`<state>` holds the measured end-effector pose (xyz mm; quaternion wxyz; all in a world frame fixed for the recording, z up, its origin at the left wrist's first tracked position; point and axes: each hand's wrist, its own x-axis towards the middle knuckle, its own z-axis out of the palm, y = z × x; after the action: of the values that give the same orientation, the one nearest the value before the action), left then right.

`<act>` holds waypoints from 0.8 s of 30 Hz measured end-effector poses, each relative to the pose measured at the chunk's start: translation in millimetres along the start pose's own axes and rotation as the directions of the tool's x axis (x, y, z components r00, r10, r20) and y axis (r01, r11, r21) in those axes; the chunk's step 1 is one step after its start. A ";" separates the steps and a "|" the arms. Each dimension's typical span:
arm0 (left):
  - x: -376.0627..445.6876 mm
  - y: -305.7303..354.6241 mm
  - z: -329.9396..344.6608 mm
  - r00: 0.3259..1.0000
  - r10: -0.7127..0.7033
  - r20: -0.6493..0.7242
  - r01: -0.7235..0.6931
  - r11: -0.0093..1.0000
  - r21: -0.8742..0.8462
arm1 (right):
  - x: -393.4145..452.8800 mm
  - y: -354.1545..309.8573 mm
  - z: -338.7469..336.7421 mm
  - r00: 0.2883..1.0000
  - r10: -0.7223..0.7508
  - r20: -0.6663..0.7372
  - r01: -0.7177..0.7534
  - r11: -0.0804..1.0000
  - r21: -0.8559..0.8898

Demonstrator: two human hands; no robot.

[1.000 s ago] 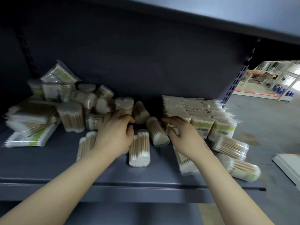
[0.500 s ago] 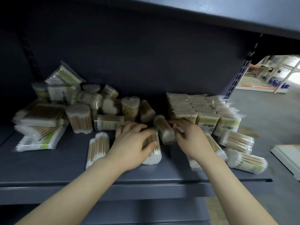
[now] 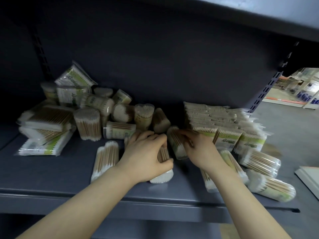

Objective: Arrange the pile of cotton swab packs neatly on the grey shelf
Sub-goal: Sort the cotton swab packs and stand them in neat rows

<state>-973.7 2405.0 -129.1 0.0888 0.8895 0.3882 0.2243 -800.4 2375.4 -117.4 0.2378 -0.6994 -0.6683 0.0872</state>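
A loose pile of cotton swab packs (image 3: 89,114) covers the left and middle of the grey shelf (image 3: 51,171). Flat bags are stacked neatly at the right (image 3: 212,118). My left hand (image 3: 145,156) is wrapped over a round tub of swabs (image 3: 162,175) lying on its side at the shelf's middle. Right beside it, my right hand (image 3: 200,152) grips another lying tub (image 3: 176,144) from the right. A further tub (image 3: 106,159) lies left of my left hand.
Two tubs (image 3: 260,161) (image 3: 271,187) lie near the shelf's right front corner. The upper shelf (image 3: 241,12) hangs close overhead. A slotted upright (image 3: 265,90) ends the shelf at the right, with aisle floor (image 3: 293,128) beyond.
My left hand came forward and right from the pile and closed over the lying tub. My right hand shifted onto the neighbouring tub. The view moved slightly.
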 end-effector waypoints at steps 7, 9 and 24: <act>0.1 3.4 -3.0 0.999 -0.046 -0.001 0.046 0.999 0.010 | -3.8 1.1 -4.5 1.000 0.006 0.001 -0.006 0.999 -0.032; -1.1 5.4 -2.6 0.998 -0.066 -0.016 0.066 0.998 0.020 | -7.0 -0.2 -4.4 1.000 0.009 -0.015 -0.010 0.999 -0.035; -8.0 4.1 -11.6 0.973 -0.229 -0.032 0.231 0.954 0.189 | -44.8 -13.0 -5.7 1.000 -0.009 -0.002 0.009 1.000 -0.026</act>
<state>-981.3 2396.2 -120.1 0.0266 0.8415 0.5093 0.1784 -813.6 2330.4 -115.4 0.2297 -0.6997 -0.6722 0.0765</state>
